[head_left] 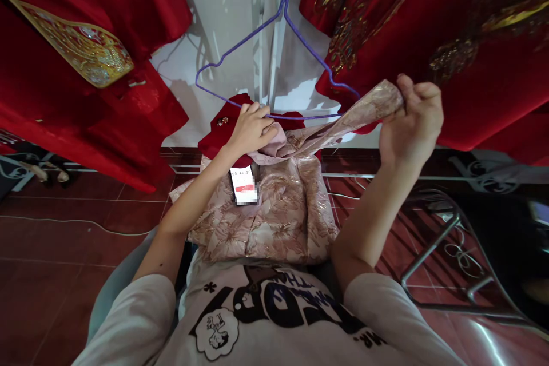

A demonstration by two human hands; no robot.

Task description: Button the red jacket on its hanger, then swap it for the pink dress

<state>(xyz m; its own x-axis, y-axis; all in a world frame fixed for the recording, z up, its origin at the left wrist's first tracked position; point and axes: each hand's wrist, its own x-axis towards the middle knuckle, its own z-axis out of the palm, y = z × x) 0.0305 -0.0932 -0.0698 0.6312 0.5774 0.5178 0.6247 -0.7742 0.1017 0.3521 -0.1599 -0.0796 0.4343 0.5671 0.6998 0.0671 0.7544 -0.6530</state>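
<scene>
A purple wire hanger [253,34] hangs in front of me, its lower bar level with my hands. My left hand [253,128] has its fingers curled over that bar and the bunched pink cloth below it. To the right, my right hand [414,117] pinches the end of a pink brocade strip [343,126], raised and drawn sideways in front of the hanger's right corner. The strip runs down to the pink floral brocade garment [278,211] across my lap. A phone [243,186] showing a timer lies on the garment.
Red garments with gold decoration hang at left [86,51] and right [412,51]. Red cloth [221,126] lies behind my left hand. A metal-framed black chair [484,240] stands at right. A white cable [77,222] crosses the tiled floor.
</scene>
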